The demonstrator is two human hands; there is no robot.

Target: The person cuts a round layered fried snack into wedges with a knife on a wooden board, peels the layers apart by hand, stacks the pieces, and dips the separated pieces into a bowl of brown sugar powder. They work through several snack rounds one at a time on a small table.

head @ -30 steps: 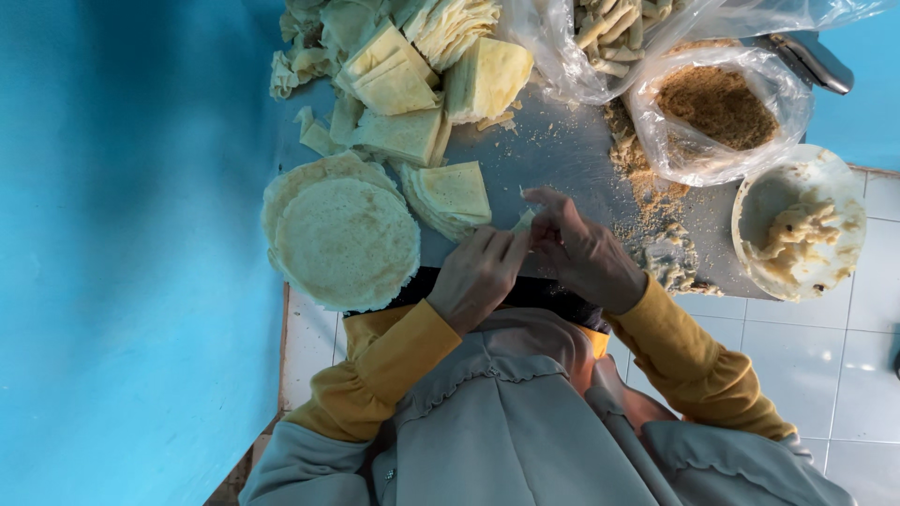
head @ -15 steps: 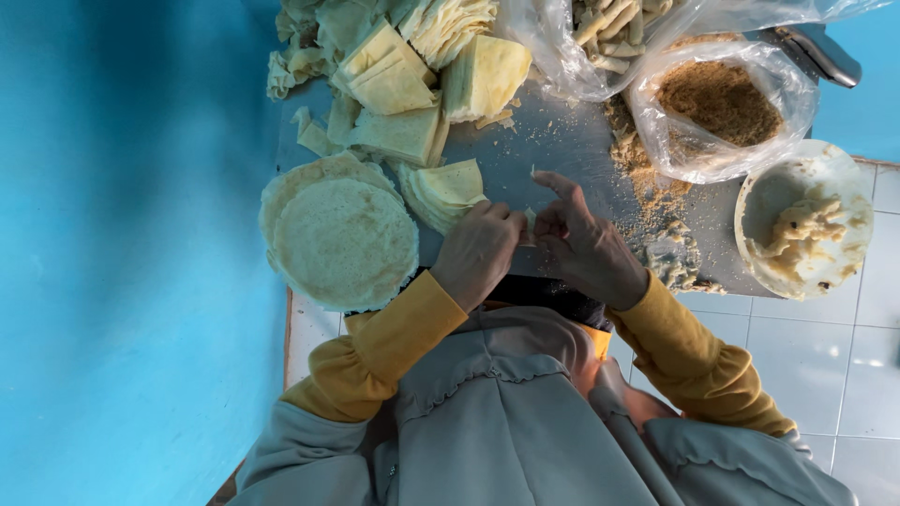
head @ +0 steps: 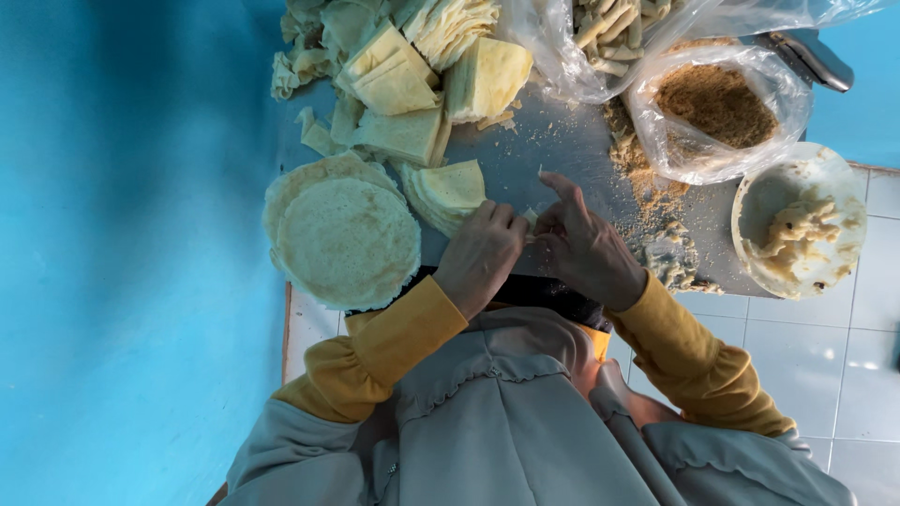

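We pinch a small pale wrapper piece (head: 531, 221) between our left hand (head: 483, 255) and right hand (head: 586, 248), fingers curled shut on it; just left of it lies the round wrapper stack (head: 345, 242).

Two clear plastic bags at top right of worktop, no labels, signs or screens. Crumb bag (head: 717, 108): open mouth, brown crumbs inside, just above white bowl (head: 797, 225). Roll bag (head: 600, 42): crumpled, pale rolled pieces inside, at top edge, touching crumb bag's left side.
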